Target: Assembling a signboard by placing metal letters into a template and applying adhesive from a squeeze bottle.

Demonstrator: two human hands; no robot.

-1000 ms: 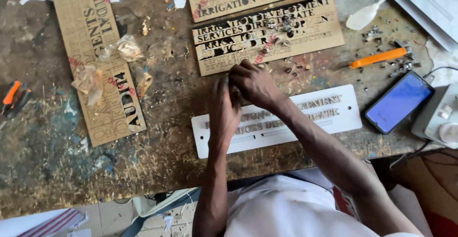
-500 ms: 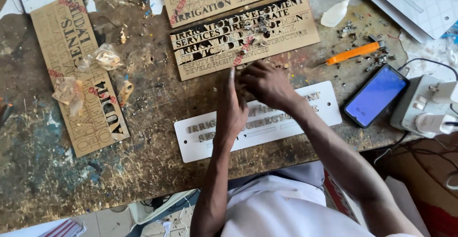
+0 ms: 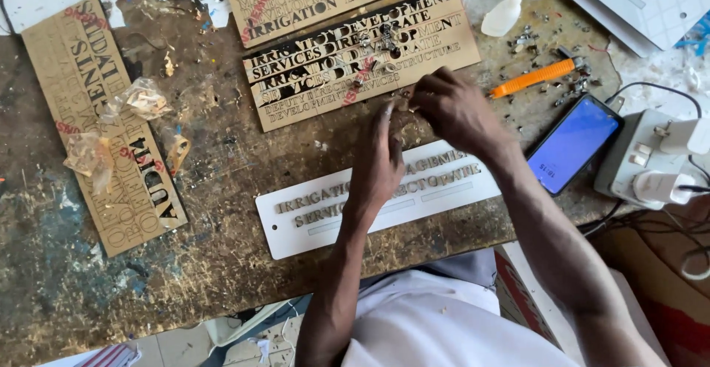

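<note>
Hands (image 3: 414,141) over white plaque (image 3: 296,223); phone (image 3: 573,144) beside

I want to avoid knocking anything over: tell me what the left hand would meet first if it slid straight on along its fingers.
The left hand points up the bench, away from the person. Going straight on, it would likely first meet the small loose cut-out pieces, then the brown lettered board. Height above them is unclear.

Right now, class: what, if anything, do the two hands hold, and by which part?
It cannot be told. Both hands, left hand and right hand, meet over small cut letters beside the brown stencil board; their fingers hide any hold.
</note>
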